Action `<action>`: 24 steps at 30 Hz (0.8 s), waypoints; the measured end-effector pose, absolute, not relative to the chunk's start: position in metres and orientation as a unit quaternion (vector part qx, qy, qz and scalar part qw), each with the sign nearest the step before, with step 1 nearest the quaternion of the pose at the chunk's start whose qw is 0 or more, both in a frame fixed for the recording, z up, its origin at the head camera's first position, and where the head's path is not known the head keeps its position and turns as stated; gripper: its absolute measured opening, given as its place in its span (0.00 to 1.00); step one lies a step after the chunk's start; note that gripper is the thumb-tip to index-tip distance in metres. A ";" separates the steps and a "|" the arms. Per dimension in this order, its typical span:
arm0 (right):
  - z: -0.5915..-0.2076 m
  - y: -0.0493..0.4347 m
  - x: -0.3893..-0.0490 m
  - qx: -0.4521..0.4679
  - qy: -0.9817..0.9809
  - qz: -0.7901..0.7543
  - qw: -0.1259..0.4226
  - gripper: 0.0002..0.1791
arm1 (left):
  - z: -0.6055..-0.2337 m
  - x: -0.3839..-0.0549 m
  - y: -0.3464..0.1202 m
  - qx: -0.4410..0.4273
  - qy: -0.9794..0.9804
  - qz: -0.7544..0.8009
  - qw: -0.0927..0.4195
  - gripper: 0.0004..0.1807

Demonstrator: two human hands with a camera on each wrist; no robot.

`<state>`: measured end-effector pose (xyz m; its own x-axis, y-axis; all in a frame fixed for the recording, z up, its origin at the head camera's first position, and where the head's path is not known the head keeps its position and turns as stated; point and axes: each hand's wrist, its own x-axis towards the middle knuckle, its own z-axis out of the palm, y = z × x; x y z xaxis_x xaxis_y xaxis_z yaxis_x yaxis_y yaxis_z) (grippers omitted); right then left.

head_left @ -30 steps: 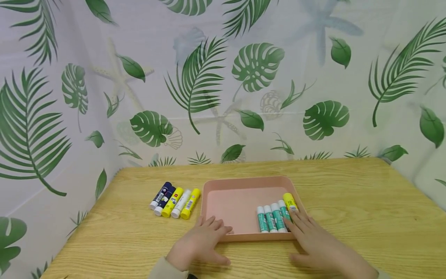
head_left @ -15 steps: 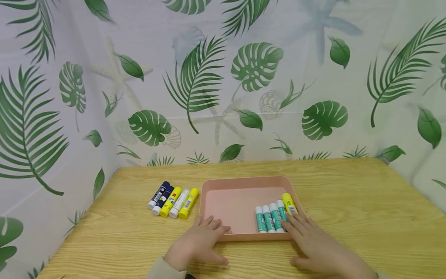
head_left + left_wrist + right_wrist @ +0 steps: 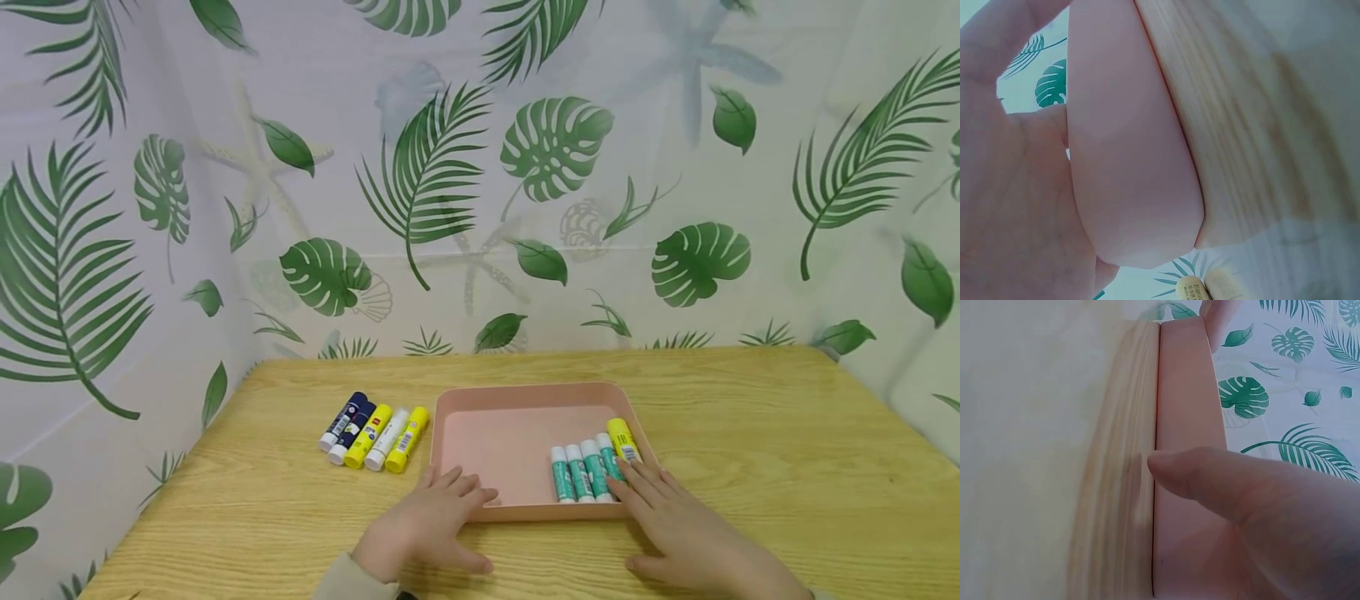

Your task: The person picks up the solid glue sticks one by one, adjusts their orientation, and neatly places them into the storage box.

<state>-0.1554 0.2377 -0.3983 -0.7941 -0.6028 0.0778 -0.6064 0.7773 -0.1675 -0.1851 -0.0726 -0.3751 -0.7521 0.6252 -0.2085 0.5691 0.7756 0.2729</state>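
Observation:
A pink tray (image 3: pixel 487 442) lies on the table, its near wall toward me. Inside, at its right, several teal glue sticks (image 3: pixel 580 475) with white caps lie side by side, and a yellow glue stick (image 3: pixel 622 437) is beside them. My left hand (image 3: pixel 431 521) rests over the tray's near left corner, fingers extended across the rim. At the near right corner, my right hand (image 3: pixel 678 521) lies with fingers stretched over the rim, close to the yellow stick. The right wrist view shows the thumb (image 3: pixel 1191 478) in front of the tray's outer wall (image 3: pixel 1188 394).
Left of the tray, a row of glue sticks lies on the wooden table (image 3: pixel 765 433): two dark blue ones (image 3: pixel 348 429), two yellow ones (image 3: pixel 407 440) and a white one (image 3: pixel 387 439). A leaf-patterned cloth (image 3: pixel 555 50) hangs behind and at both sides.

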 end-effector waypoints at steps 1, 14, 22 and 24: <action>-0.398 0.238 -0.156 0.321 -0.943 0.091 0.011 0.44 | -0.375 -0.185 -0.073 0.320 0.931 0.099 0.146 0.40; -0.399 0.236 -0.156 0.312 -0.945 0.100 -0.002 0.44 | -0.365 -0.195 -0.089 0.318 0.923 0.184 0.117 0.38; -0.398 0.237 -0.157 0.309 -0.945 0.108 -0.010 0.44 | -0.351 -0.209 -0.111 0.210 0.947 0.225 -0.087 0.20; -0.399 0.237 -0.157 0.311 -0.944 0.111 -0.010 0.44 | -0.349 -0.213 -0.114 0.175 0.949 0.228 -0.126 0.16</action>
